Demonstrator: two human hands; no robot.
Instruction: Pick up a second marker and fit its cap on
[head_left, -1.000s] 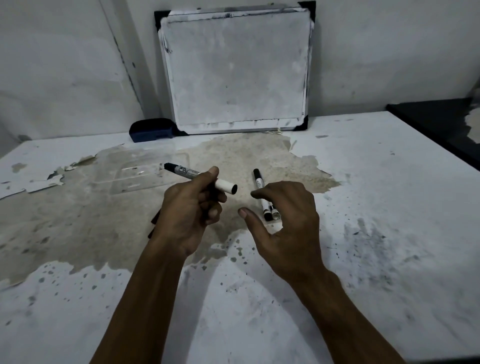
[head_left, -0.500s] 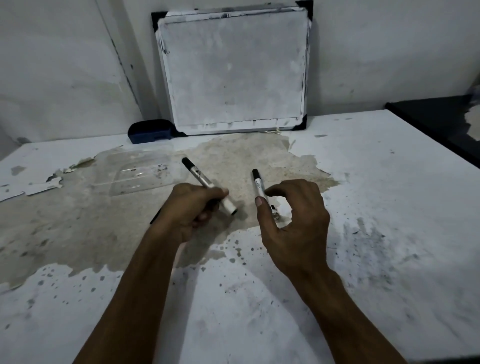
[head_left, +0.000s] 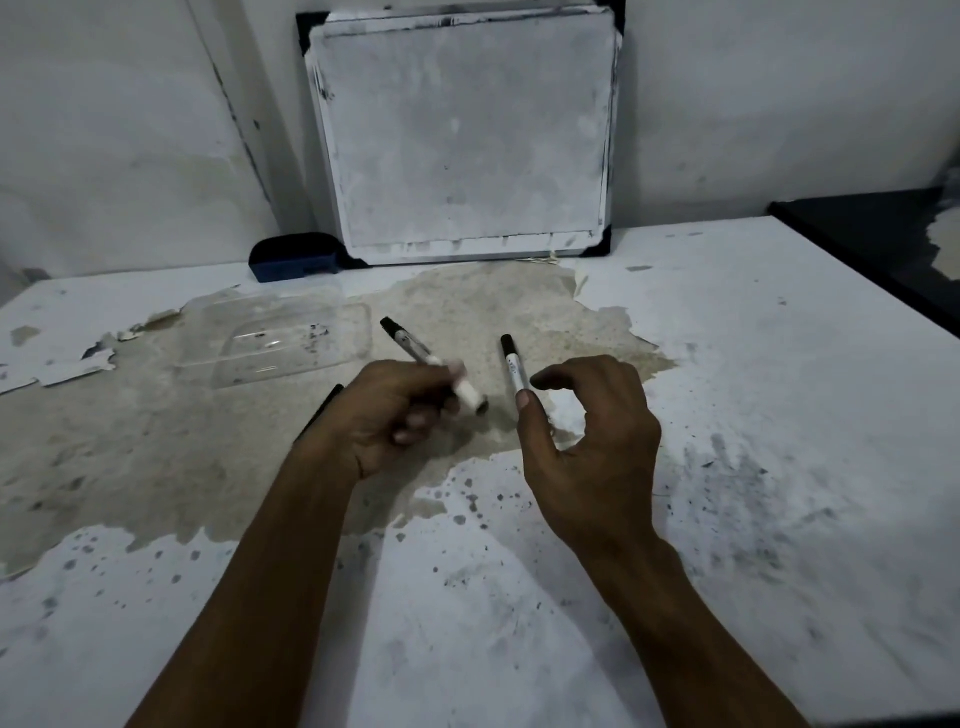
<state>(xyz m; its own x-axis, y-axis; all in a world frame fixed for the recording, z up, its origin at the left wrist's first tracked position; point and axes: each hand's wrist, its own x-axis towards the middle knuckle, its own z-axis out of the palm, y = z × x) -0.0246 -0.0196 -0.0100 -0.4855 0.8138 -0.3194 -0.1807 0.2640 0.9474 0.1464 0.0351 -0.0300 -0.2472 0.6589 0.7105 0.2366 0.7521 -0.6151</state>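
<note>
Presently: left hand (head_left: 387, 415) clamps a slim cylindrical marker (head_left: 415, 353); right hand (head_left: 597, 441) pinches another black-capped marker (head_left: 514, 366); peeling, stained counter (head_left: 727, 364).

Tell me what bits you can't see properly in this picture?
Head view only:
- The lower end of the second marker is hidden behind the right hand; whether the fingers touch it is unclear.
- The middle of the marker is covered by the left hand gripping it.
- A thin dark object is mostly hidden behind the left wrist.
- Print on both markers is too small to read.
- The dark surface is cut off by the right edge.
</note>
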